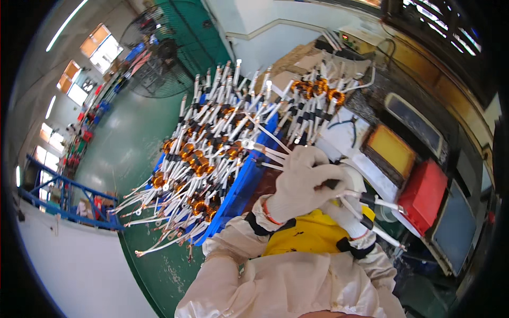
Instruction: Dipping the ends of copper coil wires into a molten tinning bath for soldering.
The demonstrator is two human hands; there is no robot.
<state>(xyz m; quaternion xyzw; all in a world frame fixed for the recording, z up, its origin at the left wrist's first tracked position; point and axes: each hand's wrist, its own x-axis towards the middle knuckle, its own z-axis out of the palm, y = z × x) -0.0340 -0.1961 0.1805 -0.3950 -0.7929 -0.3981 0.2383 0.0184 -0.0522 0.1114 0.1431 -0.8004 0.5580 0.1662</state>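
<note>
Both my hands wear whitish knit gloves and meet in front of my chest. My left hand (pixel 305 183) is curled around white-sleeved wire leads (pixel 273 155), whose metal lug ends stick out toward the blue bin. Partly behind it, my right hand (pixel 344 216) is closed on leads of the same kind. More white leads with black bands (pixel 384 203) poke out past it to the right. Whatever joins these leads is hidden by the gloves. To the left, a blue bin (pixel 227 209) is heaped with copper-wound ring coils (pixel 199 161) bearing similar white leads.
More coils (pixel 319 86) lie on the bench beyond the bin. Black-handled pliers (pixel 354 130) rest on a white sheet. Rightward are a yellow-filled tray (pixel 391 150), a red block (pixel 424 195), a dark-framed pan (pixel 416 123) and a grey panel (pixel 455 228). A large fan (pixel 165 50) stands behind the bin.
</note>
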